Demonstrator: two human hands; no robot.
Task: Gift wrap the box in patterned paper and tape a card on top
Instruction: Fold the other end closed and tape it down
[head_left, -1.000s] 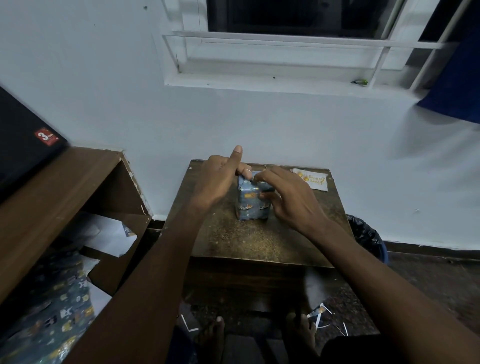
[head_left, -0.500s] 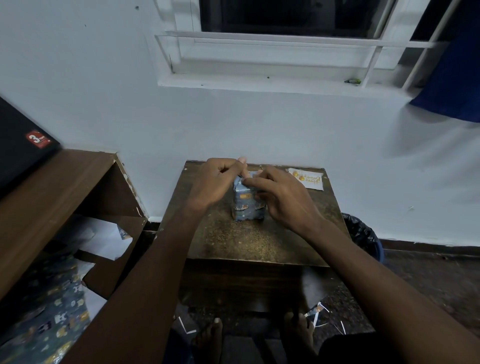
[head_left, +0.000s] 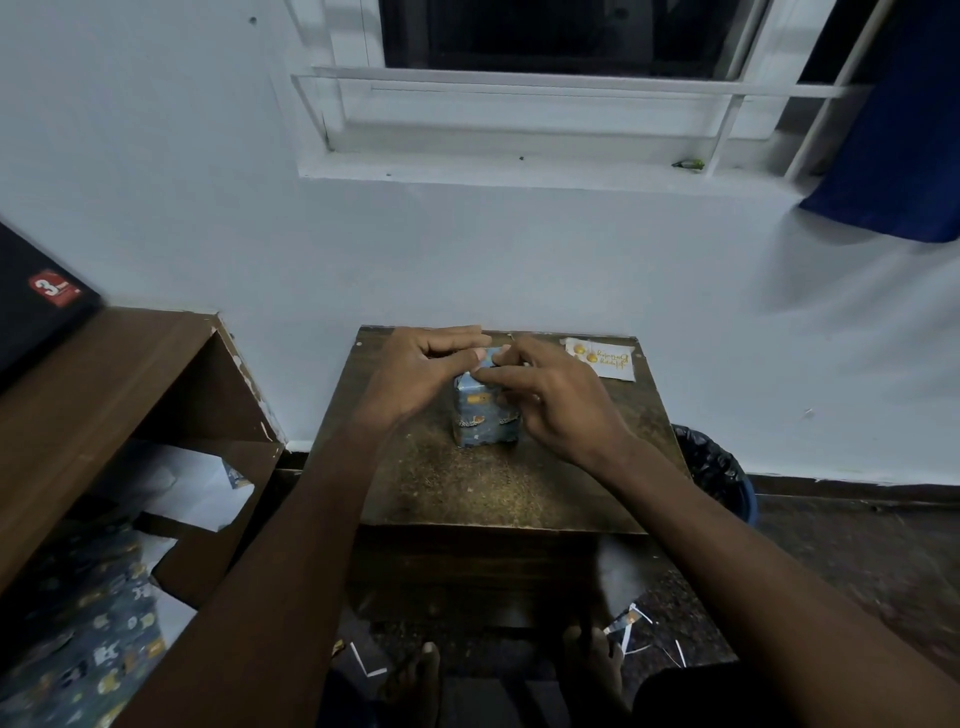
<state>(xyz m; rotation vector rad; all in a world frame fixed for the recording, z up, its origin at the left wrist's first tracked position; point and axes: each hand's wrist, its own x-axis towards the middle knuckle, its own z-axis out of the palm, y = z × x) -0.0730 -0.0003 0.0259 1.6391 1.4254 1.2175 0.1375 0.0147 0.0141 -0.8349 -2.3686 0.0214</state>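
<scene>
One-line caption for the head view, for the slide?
Both hands, left hand and right hand, work the top of the wrapped box on the small table; card lies apart.

Small upright box (head_left: 485, 415) in blue patterned paper, mid-table; white card (head_left: 602, 358) with gold print flat at far-right corner.

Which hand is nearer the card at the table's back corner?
Right. The right hand works at the top of the wrapped box, just left of the card; the left hand is beyond the box, farther from it.
</scene>
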